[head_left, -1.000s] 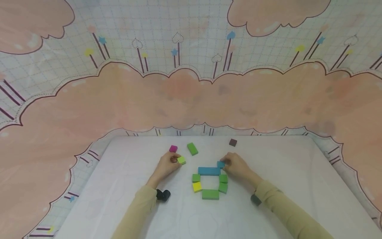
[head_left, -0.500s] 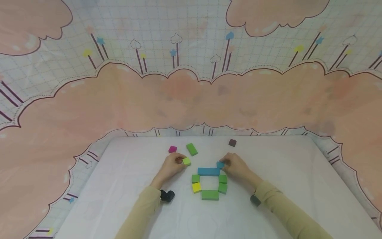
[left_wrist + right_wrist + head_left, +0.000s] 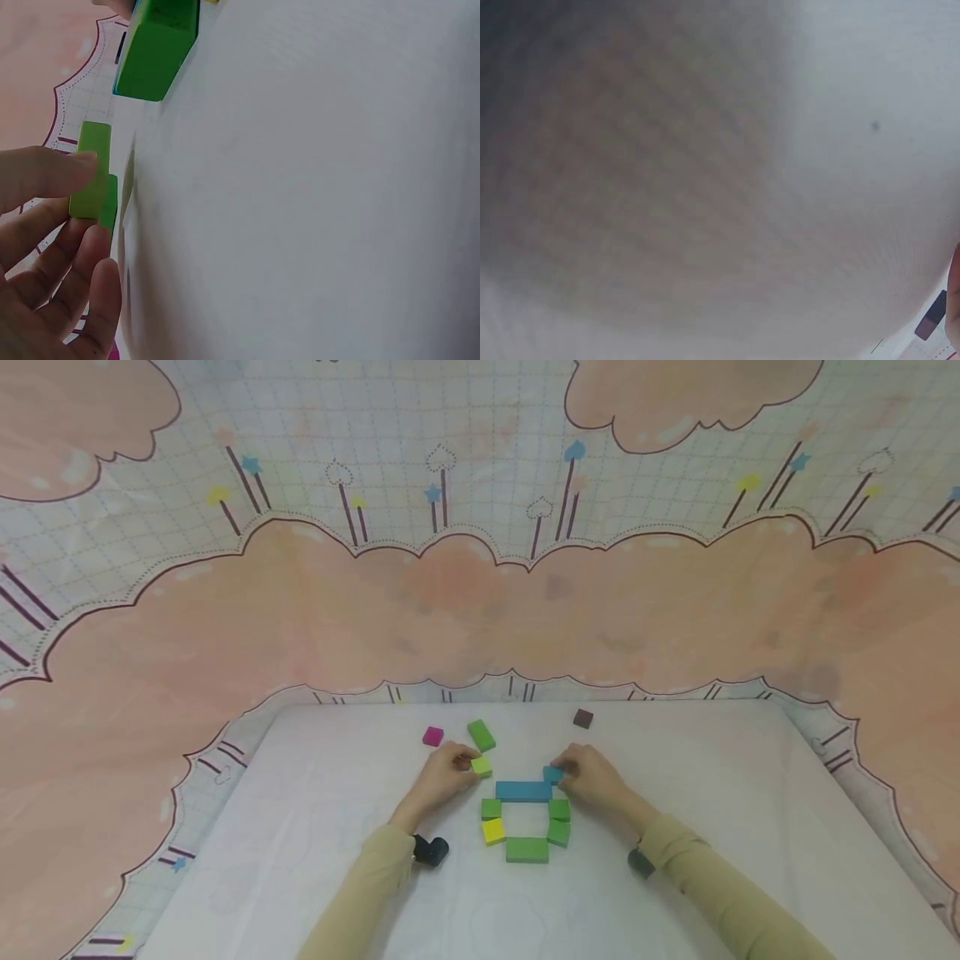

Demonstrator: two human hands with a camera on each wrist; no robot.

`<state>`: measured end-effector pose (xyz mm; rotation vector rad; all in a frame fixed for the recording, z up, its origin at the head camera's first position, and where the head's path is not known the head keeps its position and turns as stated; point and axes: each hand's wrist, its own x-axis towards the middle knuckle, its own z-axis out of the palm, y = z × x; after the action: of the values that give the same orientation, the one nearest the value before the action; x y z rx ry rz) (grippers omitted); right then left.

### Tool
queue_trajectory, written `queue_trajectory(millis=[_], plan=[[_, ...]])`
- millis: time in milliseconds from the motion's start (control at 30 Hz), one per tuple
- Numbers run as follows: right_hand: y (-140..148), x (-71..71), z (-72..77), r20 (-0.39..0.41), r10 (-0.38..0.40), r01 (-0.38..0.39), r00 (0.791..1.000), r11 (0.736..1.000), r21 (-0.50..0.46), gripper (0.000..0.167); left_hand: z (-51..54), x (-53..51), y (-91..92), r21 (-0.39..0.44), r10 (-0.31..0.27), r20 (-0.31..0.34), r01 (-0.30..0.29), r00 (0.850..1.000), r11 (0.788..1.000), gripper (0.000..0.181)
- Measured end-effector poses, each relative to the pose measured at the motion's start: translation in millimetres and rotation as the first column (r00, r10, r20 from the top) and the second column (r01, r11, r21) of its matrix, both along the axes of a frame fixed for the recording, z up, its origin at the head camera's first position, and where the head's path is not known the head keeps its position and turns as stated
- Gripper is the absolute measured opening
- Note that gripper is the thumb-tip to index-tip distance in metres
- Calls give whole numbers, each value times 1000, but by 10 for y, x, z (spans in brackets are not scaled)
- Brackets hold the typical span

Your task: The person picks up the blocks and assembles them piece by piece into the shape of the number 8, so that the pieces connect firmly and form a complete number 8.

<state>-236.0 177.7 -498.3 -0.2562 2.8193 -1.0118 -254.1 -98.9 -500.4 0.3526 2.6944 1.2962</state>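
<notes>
My left hand (image 3: 444, 773) pinches a lime-green block (image 3: 482, 766) between thumb and fingers, just above the left end of a long blue block (image 3: 523, 791). The left wrist view shows the thumb laid across this lime block (image 3: 91, 169). At the long block's right end, my right hand (image 3: 596, 779) holds a small blue block (image 3: 552, 774) by its right side. Below them, green blocks, a yellow block (image 3: 493, 832) and a wide green block (image 3: 527, 850) form a ring with the long blue one. The right wrist view is mostly blurred, with a bit of hand at its edge.
Behind my left hand lie a magenta block (image 3: 432, 737) and a green oblong block (image 3: 482, 735). A dark brown block (image 3: 583, 718) sits farther back on the right. The white-covered table (image 3: 720, 760) ends at a patterned backdrop (image 3: 480, 602).
My left hand has carried the lime-green block to the right, toward the left end of the long blue block. My right hand has stayed on the small blue block.
</notes>
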Motion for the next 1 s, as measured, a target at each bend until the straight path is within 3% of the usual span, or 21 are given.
queue_trajectory(millis=[200,700,1000], plan=[[-12,10,20,10,-7,7,1000,1000,2,31,1,-3,44,-4,-47,-23,47,999,999,31],[-12,4,17,18,-16,16,1000,1000,-8,31,-50,-47,112,-23,-95,-27,95,995,995,29],[-5,5,6,9,-11,11,1000,1000,-17,30,-30,-29,124,-40,-139,-33,138,990,990,32]])
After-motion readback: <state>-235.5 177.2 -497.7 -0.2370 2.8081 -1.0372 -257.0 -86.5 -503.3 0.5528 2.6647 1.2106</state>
